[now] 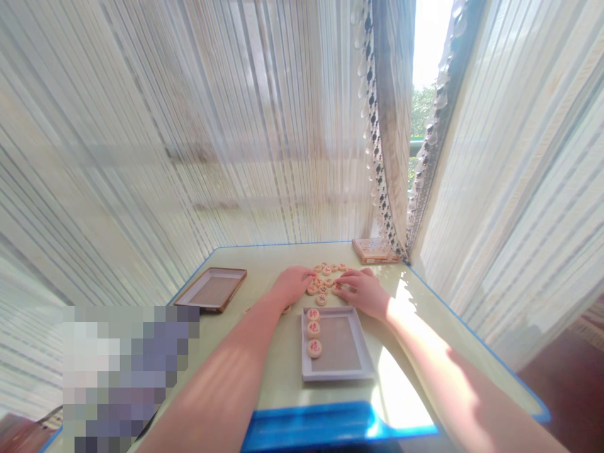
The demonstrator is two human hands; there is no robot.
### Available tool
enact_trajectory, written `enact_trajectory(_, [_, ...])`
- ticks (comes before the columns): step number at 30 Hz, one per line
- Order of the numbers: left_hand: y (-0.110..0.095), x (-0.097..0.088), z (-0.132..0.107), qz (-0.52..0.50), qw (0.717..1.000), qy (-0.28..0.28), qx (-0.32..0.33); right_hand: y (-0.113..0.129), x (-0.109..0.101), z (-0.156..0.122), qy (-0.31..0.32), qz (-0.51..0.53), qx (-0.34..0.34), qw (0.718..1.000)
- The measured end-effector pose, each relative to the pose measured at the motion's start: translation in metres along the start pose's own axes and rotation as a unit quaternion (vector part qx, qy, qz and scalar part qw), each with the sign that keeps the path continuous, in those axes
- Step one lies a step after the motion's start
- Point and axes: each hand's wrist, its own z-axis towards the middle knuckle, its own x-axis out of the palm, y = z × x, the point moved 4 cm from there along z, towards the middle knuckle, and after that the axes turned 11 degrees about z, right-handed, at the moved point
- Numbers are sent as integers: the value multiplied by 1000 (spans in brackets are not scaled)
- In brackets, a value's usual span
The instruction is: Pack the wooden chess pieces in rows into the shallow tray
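Several round wooden Chinese chess pieces (327, 270) lie in a loose cluster on the table. At the left side of the cluster is my left hand (293, 284), palm down with fingers extended and the tips against the nearest pieces. On the opposite side my right hand (365, 293) has its fingers spread and slightly bent, the tips touching a piece (336, 288) at the edge. Nearer to me lies a shallow open box tray (365, 352). Three pieces with red characters (314, 329) stand in a column along its left side. My left forearm partly covers other pieces (286, 309).
A second shallow tray (240, 279) with a brown rim lies at the left. A flat box (376, 250) rests in the far right corner of the blue-edged table (453, 371). String curtains (264, 157) hang close behind. A pixelated area covers the lower left.
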Motion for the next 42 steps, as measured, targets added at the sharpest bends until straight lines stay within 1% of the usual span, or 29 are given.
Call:
enact_trajectory(4, [-2,-3,-2,-2,1000,-4,0,1,-1,0,3,7,8,1000])
enact_trajectory(8, [-2,-2,-1,-19,1000,-5,0,-1,-2,0,-5,-1,17,1000])
enact_trajectory(11, [-2,-5,1,-21,999,-35,-6,0,-2,0,-18,-1,3,1000])
enact_trajectory(13, [-1,-8,2,-13,998,-59,-20,2,-2,0,-13,12,-16,1000])
enact_trajectory(15, [1,-11,1,-1,997,-70,-39,4,-1,-1,-6,18,-27,999])
enact_trajectory(17, [3,-13,0,7,997,-59,-58,4,0,-1,-3,14,-28,1000])
enact_trajectory(22, [8,-10,-3,-8,996,49,-74,3,-2,-1,-8,2,-22,1000])
enact_trajectory(24, [8,-9,-3,-8,995,69,-73,4,-3,-1,-11,-2,-24,1000])
enact_trajectory(29, [3,-12,-3,45,997,52,-42,7,-1,-2,-8,-2,-32,999])
enact_trajectory(34, [0,-14,-4,32,997,51,-52,6,0,-2,-5,1,-31,999])
enact_trajectory(38, [-4,-15,-5,35,997,63,-36,5,-5,-2,-21,0,-10,1000])
enact_trajectory(42, [-4,-17,-5,39,996,70,-29,5,-7,-1,3,-10,16,1000])
